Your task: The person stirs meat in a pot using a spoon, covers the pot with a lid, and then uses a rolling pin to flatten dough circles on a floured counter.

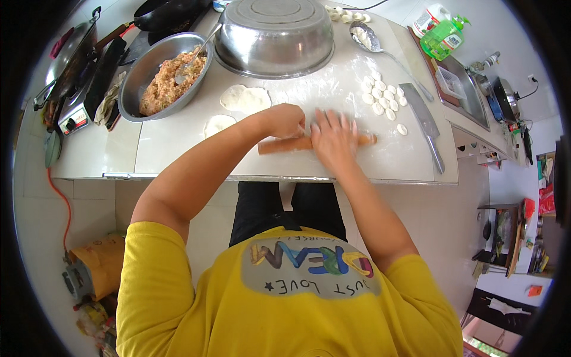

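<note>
A wooden rolling pin lies crosswise near the front of the floured worktop. Across it rests my right hand, palm down with fingers spread and blurred by motion. My left hand is curled just behind the pin; its fingertips pinch what looks like pale dough, mostly hidden by the hands. Overlapping flat dough wrappers lie beyond my left forearm, and another dough wrapper is partly covered by that arm. On the right sit several small dough pieces, with a single dough piece apart from them.
A metal bowl of minced filling with a spoon stands at left. Behind is a large upturned metal basin. A cleaver and a ladle holding flour lie at right, before the sink. A gas stove is far left.
</note>
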A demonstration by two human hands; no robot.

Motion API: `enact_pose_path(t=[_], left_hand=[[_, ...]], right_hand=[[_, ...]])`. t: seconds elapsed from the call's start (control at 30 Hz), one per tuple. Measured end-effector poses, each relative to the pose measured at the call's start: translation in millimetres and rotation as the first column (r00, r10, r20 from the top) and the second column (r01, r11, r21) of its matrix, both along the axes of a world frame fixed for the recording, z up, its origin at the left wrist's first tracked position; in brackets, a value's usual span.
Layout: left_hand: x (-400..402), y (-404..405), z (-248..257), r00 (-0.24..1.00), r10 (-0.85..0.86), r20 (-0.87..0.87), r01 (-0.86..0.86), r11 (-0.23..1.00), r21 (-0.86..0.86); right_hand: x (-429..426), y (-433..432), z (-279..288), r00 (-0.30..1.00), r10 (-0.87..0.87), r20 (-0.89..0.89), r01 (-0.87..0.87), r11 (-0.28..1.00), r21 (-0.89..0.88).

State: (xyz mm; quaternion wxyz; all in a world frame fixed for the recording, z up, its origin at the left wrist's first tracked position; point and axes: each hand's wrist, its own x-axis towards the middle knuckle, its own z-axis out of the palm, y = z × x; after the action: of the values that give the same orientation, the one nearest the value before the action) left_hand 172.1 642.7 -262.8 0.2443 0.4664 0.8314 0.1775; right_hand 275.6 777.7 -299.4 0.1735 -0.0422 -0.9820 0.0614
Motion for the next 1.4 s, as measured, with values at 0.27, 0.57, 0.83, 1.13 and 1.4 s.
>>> enact_pose_path(t=[0.27, 0.57, 0.83, 1.13, 1.4], left_hand=[[-5.1, -15.4, -2.0, 0.994, 0.071, 0.078, -0.073, 0.997, 0.032], [-11.3, -17.8, -6.4, 0.998, 0.011, -0.062, -0.012, 1.0, -0.024], [-13.9, -13.1, 3.0, 0.99, -0.106, -0.095, 0.089, 0.982, -0.167], [-5.0, -12.3, -2.9, 0.996, -0.053, -0.077, 0.053, 0.999, 0.004], [-2.4, -9.0, 0.8, 0.993, 0.071, 0.091, -0.07, 0.997, -0.017]], right_hand=[[39.5, -7.9, 0.1, 0.99, 0.132, -0.044, -0.131, 0.991, 0.03], [38.6, -11.7, 3.3, 0.994, 0.109, -0.01, -0.109, 0.994, 0.01], [12.0, -12.0, 3.9, 0.995, 0.039, 0.097, -0.036, 0.999, -0.028], [66.2, -5.6, 6.6, 0.991, 0.129, 0.027, -0.128, 0.991, -0.023], [48.8, -7.2, 4.9, 0.995, 0.088, 0.035, -0.087, 0.995, -0.045]])
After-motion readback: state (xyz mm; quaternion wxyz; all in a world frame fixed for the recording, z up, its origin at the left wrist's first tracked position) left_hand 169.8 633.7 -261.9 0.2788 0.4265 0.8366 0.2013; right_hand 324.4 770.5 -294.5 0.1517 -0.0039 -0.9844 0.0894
